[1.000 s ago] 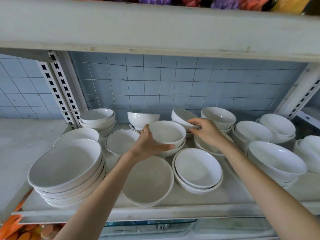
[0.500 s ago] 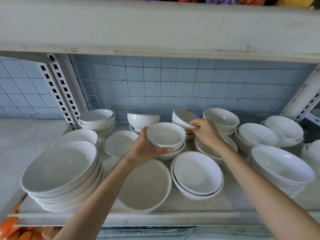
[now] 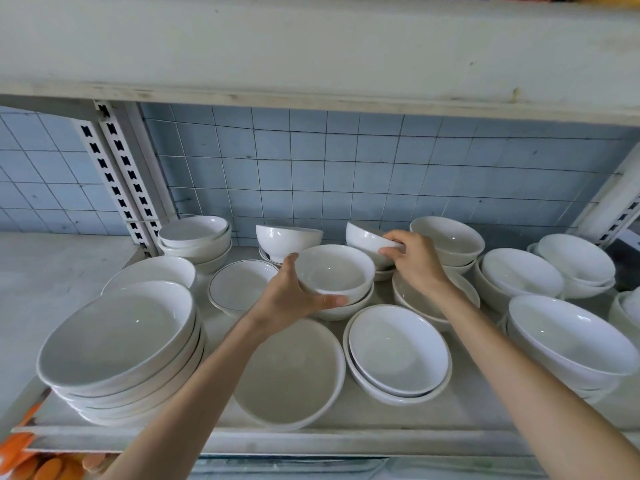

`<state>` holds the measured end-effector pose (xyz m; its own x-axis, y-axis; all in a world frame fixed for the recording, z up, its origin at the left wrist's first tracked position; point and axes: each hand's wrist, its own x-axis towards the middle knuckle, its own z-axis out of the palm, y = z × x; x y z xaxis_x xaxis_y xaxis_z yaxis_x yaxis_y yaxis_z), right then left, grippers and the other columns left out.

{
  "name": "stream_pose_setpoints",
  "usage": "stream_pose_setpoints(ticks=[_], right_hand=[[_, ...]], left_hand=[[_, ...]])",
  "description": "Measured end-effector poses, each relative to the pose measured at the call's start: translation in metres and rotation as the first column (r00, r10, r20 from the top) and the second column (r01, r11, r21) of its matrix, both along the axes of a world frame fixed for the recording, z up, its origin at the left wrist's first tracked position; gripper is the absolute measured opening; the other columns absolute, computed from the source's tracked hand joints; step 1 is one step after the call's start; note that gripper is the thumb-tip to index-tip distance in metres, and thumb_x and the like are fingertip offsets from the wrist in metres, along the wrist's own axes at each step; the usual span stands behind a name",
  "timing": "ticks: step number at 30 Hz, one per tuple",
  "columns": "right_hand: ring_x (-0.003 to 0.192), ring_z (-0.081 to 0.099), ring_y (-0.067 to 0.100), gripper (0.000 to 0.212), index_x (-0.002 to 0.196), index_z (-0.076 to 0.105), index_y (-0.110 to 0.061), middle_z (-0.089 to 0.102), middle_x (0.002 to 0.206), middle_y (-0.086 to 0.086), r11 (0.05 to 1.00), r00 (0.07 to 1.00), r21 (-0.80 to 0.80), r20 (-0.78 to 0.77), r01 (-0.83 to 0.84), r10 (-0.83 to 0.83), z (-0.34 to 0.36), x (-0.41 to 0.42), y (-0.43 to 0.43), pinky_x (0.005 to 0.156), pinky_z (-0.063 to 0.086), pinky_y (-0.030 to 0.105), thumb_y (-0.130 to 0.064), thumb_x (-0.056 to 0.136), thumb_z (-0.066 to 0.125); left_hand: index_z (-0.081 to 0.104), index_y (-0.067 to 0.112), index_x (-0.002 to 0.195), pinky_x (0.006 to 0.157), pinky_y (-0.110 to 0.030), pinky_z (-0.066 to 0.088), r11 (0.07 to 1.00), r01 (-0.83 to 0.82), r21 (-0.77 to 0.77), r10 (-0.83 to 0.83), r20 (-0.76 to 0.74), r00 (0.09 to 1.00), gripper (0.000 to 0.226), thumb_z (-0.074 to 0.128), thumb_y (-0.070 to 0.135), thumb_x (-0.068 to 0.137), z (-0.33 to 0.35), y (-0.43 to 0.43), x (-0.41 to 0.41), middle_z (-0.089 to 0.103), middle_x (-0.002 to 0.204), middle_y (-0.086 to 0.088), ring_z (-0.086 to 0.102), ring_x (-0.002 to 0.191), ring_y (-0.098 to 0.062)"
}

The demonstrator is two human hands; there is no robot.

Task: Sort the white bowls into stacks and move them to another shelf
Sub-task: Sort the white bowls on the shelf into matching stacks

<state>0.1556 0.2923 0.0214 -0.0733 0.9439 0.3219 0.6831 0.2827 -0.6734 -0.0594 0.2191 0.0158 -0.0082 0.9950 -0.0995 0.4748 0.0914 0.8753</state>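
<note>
Many white bowls stand on a white shelf [image 3: 346,441]. My left hand [image 3: 294,299] grips a small white bowl [image 3: 334,271] by its near side, just above another bowl [image 3: 346,308] of the same kind. My right hand [image 3: 415,261] grips the rim of a tilted small bowl [image 3: 363,239] at the back. A tall stack of large bowls [image 3: 121,351] fills the front left. A shallow wide bowl [image 3: 294,375] and a stack of two bowls [image 3: 398,355] sit at the front middle.
More bowl stacks stand at the back left [image 3: 194,240], back right [image 3: 446,240] and far right [image 3: 568,341]. An upright footed bowl [image 3: 287,237] is at the back. A low upper shelf [image 3: 311,64] overhangs. Slotted posts [image 3: 117,174] rise at the left. Orange items [image 3: 20,459] lie below.
My left hand has lifted its small bowl slightly off the one beneath. My right hand has tipped the back bowl more and raised it a little.
</note>
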Motion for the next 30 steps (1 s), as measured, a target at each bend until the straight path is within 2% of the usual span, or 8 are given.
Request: stream_pose_setpoints(ticks=[4, 9, 12, 17, 20, 27, 30], right_hand=[[0.086, 0.06, 0.025, 0.01, 0.095, 0.068, -0.008, 0.068, 0.089, 0.005, 1.0, 1.0, 0.011, -0.004, 0.012, -0.012, 0.001, 0.001, 0.001, 0.079, 0.045, 0.035, -0.009, 0.085, 0.066], [0.086, 0.058, 0.024, 0.012, 0.098, 0.068, -0.004, 0.062, 0.085, 0.002, 0.998, 0.999, 0.045, -0.022, 0.031, -0.03, 0.006, 0.001, -0.003, 0.077, 0.042, 0.032, -0.008, 0.087, 0.064], [0.085, 0.057, 0.023, 0.013, 0.099, 0.067, -0.003, 0.062, 0.086, 0.003, 0.996, 0.999, 0.078, -0.04, 0.04, -0.037, 0.011, -0.001, -0.006, 0.074, 0.04, 0.029, -0.007, 0.087, 0.063], [0.083, 0.052, 0.02, 0.015, 0.101, 0.065, 0.0, 0.061, 0.09, 0.005, 0.989, 0.997, 0.145, -0.078, 0.036, -0.024, 0.023, -0.004, -0.009, 0.063, 0.034, 0.013, -0.005, 0.088, 0.061], [0.081, 0.05, 0.018, 0.014, 0.101, 0.065, 0.001, 0.061, 0.089, 0.003, 0.979, 0.996, 0.198, -0.09, 0.037, -0.019, 0.032, -0.005, -0.011, 0.063, 0.033, 0.001, -0.004, 0.088, 0.061], [0.08, 0.051, 0.018, 0.012, 0.1, 0.065, -0.003, 0.06, 0.088, -0.001, 0.964, 0.992, 0.264, -0.118, -0.017, 0.049, 0.044, -0.01, -0.018, 0.066, 0.035, 0.006, -0.007, 0.088, 0.061], [0.085, 0.053, 0.013, 0.017, 0.104, 0.065, -0.004, 0.061, 0.094, -0.003, 0.962, 0.986, 0.264, -0.129, -0.065, 0.102, 0.049, -0.013, -0.023, 0.071, 0.037, 0.004, -0.008, 0.088, 0.062]], left_hand=[[0.032, 0.017, 0.136, 0.083, -0.023, 0.038, 1.0, -0.003, 0.013, 0.003, 0.015, 1.0, 0.094, 0.087, 0.033, 0.061, 0.004, -0.004, 0.002, 0.054, 0.116, 0.001, 0.052, 0.105, -0.017], [0.031, 0.016, 0.138, 0.083, -0.021, 0.036, 1.0, -0.001, 0.01, 0.0, 0.021, 1.0, 0.095, 0.087, 0.032, 0.063, 0.006, -0.004, 0.003, 0.05, 0.115, 0.004, 0.051, 0.108, -0.016], [0.03, 0.016, 0.138, 0.081, -0.021, 0.037, 1.0, 0.006, 0.002, -0.006, 0.025, 1.0, 0.096, 0.087, 0.034, 0.062, 0.005, -0.004, 0.002, 0.055, 0.112, 0.001, 0.052, 0.105, -0.016], [0.027, 0.015, 0.141, 0.08, -0.019, 0.036, 1.0, 0.007, 0.0, -0.007, 0.045, 0.999, 0.099, 0.086, 0.034, 0.063, 0.002, -0.002, 0.001, 0.057, 0.113, -0.003, 0.05, 0.104, -0.014], [0.029, 0.016, 0.139, 0.068, -0.014, 0.039, 1.0, 0.009, 0.002, -0.009, 0.048, 0.999, 0.097, 0.087, 0.034, 0.063, 0.0, -0.001, 0.0, 0.057, 0.105, 0.0, 0.052, 0.1, -0.013], [0.032, 0.017, 0.136, 0.064, -0.009, 0.038, 1.0, 0.011, 0.018, -0.012, 0.045, 0.999, 0.093, 0.087, 0.032, 0.062, -0.001, 0.002, -0.002, 0.054, 0.099, 0.01, 0.051, 0.098, -0.011], [0.029, 0.016, 0.139, 0.075, -0.016, 0.04, 1.0, 0.025, 0.011, -0.025, 0.033, 0.999, 0.099, 0.087, 0.033, 0.061, -0.001, 0.003, -0.003, 0.055, 0.106, 0.003, 0.052, 0.101, -0.014]])
